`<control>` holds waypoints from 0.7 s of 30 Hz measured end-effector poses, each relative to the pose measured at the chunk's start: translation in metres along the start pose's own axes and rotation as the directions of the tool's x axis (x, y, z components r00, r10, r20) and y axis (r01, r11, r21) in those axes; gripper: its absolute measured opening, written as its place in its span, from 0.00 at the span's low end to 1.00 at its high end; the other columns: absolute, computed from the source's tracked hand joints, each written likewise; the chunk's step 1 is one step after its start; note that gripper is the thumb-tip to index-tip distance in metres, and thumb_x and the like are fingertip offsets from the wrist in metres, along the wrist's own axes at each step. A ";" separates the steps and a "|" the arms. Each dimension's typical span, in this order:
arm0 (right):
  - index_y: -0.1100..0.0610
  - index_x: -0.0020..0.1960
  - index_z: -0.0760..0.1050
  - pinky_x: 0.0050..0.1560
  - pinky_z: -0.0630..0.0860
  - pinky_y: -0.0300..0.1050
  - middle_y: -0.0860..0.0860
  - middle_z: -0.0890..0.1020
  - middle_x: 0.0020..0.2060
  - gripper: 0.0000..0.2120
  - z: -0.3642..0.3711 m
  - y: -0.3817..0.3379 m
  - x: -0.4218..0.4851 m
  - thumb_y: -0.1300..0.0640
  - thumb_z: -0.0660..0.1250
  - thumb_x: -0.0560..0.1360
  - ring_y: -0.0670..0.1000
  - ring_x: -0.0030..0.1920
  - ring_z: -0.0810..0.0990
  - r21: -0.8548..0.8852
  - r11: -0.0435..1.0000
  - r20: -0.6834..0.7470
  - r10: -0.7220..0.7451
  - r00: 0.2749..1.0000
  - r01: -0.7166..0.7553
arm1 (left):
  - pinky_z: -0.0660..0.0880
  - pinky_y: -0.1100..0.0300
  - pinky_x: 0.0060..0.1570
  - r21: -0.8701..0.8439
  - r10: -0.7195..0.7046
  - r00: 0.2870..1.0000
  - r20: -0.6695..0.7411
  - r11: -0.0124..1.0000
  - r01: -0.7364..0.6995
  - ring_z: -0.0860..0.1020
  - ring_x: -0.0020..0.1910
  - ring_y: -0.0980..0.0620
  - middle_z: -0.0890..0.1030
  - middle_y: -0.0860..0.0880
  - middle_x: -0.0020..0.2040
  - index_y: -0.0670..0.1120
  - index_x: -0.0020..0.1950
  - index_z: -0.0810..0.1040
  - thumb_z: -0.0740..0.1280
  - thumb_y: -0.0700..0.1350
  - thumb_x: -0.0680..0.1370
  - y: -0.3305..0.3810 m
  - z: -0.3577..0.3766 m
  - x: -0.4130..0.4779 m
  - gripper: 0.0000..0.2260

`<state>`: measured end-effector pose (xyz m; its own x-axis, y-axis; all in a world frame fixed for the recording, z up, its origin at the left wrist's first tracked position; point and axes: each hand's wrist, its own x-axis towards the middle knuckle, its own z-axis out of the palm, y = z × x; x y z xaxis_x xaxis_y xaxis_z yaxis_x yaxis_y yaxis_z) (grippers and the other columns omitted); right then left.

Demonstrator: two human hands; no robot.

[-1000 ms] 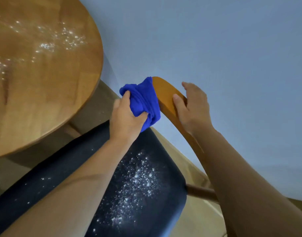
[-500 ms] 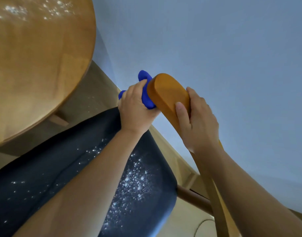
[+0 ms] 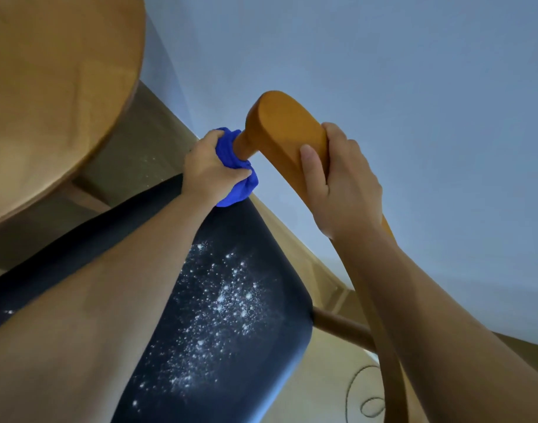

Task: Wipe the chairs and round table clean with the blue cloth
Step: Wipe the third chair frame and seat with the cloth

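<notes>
The person appears as two bare arms, the left forearm point(image 3: 109, 300) and the right forearm point(image 3: 444, 315), uncovered from the view's lower edge up to the wrists. The left grip point(image 3: 206, 175) and the right grip point(image 3: 344, 190) are bare hands with slender fingers. The right thumb point(image 3: 310, 166) has a short, rounded nail.

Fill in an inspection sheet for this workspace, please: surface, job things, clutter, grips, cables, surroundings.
Surface: round table, bare wood in view; dark chair seat dusted with white powder.
Job's things: blue cloth bunched at the post under the backrest.
Clutter: nothing seen.
Grips: left hand grips the cloth; right hand holds the backrest.
Cables: thin cord looped on the floor.
Surroundings: pale wall.
</notes>
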<state>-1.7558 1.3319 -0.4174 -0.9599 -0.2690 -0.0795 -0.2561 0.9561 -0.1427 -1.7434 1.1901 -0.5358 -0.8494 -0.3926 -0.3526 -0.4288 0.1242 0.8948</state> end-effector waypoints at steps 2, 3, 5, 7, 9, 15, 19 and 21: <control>0.52 0.71 0.60 0.53 0.75 0.56 0.51 0.75 0.56 0.28 0.000 -0.001 -0.001 0.38 0.46 0.77 0.52 0.51 0.75 -0.004 1.000 -0.003 -0.006 1.000 0.006 | 0.75 0.61 0.53 -0.104 0.074 0.990 -0.118 0.991 -0.086 0.75 0.48 0.56 0.77 0.54 0.47 0.45 0.57 0.75 0.76 0.40 0.65 0.013 0.001 -0.014 0.22; 0.52 0.71 0.60 0.53 0.75 0.55 0.51 0.75 0.56 0.28 0.000 -0.001 -0.001 0.37 0.45 0.77 0.52 0.51 0.75 -0.006 1.000 -0.006 -0.008 1.000 0.008 | 0.75 0.61 0.53 -0.142 0.130 0.977 -0.167 0.978 -0.154 0.76 0.49 0.55 0.77 0.54 0.48 0.45 0.56 0.75 0.76 0.40 0.64 0.021 0.001 -0.021 0.22; 0.52 0.71 0.59 0.52 0.75 0.55 0.51 0.75 0.55 0.28 -0.001 0.000 -0.001 0.37 0.45 0.77 0.52 0.51 0.75 -0.016 1.000 -0.014 -0.008 1.000 0.008 | 0.74 0.65 0.52 -0.176 0.219 0.951 -0.220 0.950 -0.259 0.76 0.52 0.55 0.77 0.55 0.51 0.48 0.58 0.74 0.77 0.41 0.63 0.034 0.001 -0.028 0.25; 0.52 0.71 0.60 0.52 0.74 0.53 0.52 0.75 0.55 0.28 -0.001 0.000 -0.001 0.38 0.45 0.78 0.52 0.51 0.75 -0.015 1.000 -0.015 -0.014 1.000 0.013 | 0.74 0.64 0.54 -0.156 0.255 0.938 -0.235 0.943 -0.295 0.76 0.55 0.53 0.77 0.54 0.54 0.46 0.61 0.73 0.77 0.44 0.62 0.039 0.001 -0.028 0.29; 0.53 0.71 0.60 0.52 0.74 0.53 0.52 0.75 0.56 0.28 0.000 0.001 -0.001 0.38 0.46 0.78 0.52 0.51 0.75 -0.004 1.000 -0.023 -0.021 1.000 0.021 | 0.75 0.56 0.55 -0.107 0.283 0.934 -0.220 0.944 -0.311 0.76 0.56 0.50 0.79 0.50 0.56 0.45 0.62 0.73 0.77 0.47 0.62 0.033 0.004 -0.022 0.30; 0.54 0.70 0.62 0.53 0.75 0.52 0.52 0.75 0.57 0.26 0.003 -0.001 -0.003 0.39 0.47 0.79 0.52 0.53 0.75 -0.028 0.999 -0.071 -0.023 0.997 0.021 | 0.73 0.58 0.54 0.167 0.030 0.999 -0.042 0.986 -0.022 0.77 0.54 0.49 0.79 0.48 0.54 0.45 0.60 0.71 0.75 0.44 0.68 -0.014 0.007 -0.002 0.23; 0.59 0.67 0.69 0.48 0.75 0.52 0.55 0.78 0.55 0.27 0.005 -0.004 -0.005 0.43 0.49 0.78 0.56 0.52 0.76 -0.071 0.997 -0.215 -0.051 0.975 0.037 | 0.70 0.59 0.48 0.226 -0.040 0.999 -0.002 0.973 0.039 0.77 0.53 0.47 0.79 0.46 0.53 0.44 0.57 0.73 0.74 0.43 0.69 -0.004 -0.003 -0.004 0.19; 0.60 0.66 0.70 0.50 0.74 0.53 0.56 0.77 0.57 0.25 0.004 -0.005 -0.006 0.46 0.49 0.78 0.57 0.55 0.75 -0.055 0.997 -0.201 -0.057 0.978 0.047 | 0.70 0.60 0.47 0.159 -0.052 0.999 -0.011 0.986 0.053 0.76 0.48 0.49 0.79 0.49 0.46 0.46 0.49 0.74 0.73 0.43 0.69 0.005 -0.007 -0.021 0.12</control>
<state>-1.7488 1.3280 -0.4198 -0.9472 -0.2937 0.1290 -0.3063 0.9475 -0.0921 -1.7260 1.1923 -0.5221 -0.8226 -0.4084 -0.3957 -0.5168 0.2465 0.8199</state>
